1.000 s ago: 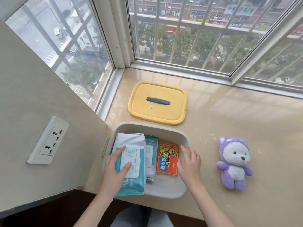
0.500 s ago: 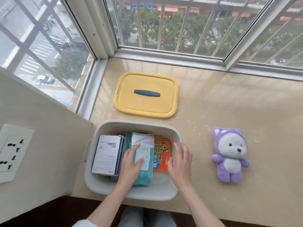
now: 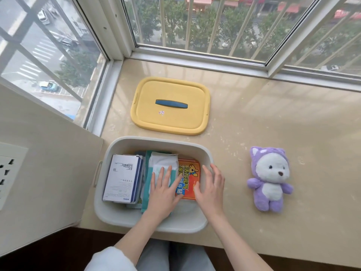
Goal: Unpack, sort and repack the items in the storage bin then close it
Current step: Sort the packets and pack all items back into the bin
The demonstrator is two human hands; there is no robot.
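Observation:
An open white storage bin (image 3: pixel 156 142) stands on the sill in front of me. Inside lie a white and blue box (image 3: pixel 122 179) at the left, a teal wet-wipes pack (image 3: pixel 156 163) in the middle and an orange-red packet (image 3: pixel 190 173) at the right. My left hand (image 3: pixel 163 190) rests flat on the wipes pack with straight fingers. With spread fingers, my right hand (image 3: pixel 210 187) is at the bin's right inner side, touching the orange-red packet's edge. The bin's yellow lid (image 3: pixel 171 117) with a blue handle lies behind the bin.
A purple and white plush toy (image 3: pixel 270 178) lies on the sill right of the bin. Windows close off the sill's far and left sides. A wall panel with a socket (image 3: pixel 7 173) stands just left of the bin.
The wipes pack went from the bin's left to its middle under my left hand, uncovering the white and blue box. My right hand stayed at the bin's right side.

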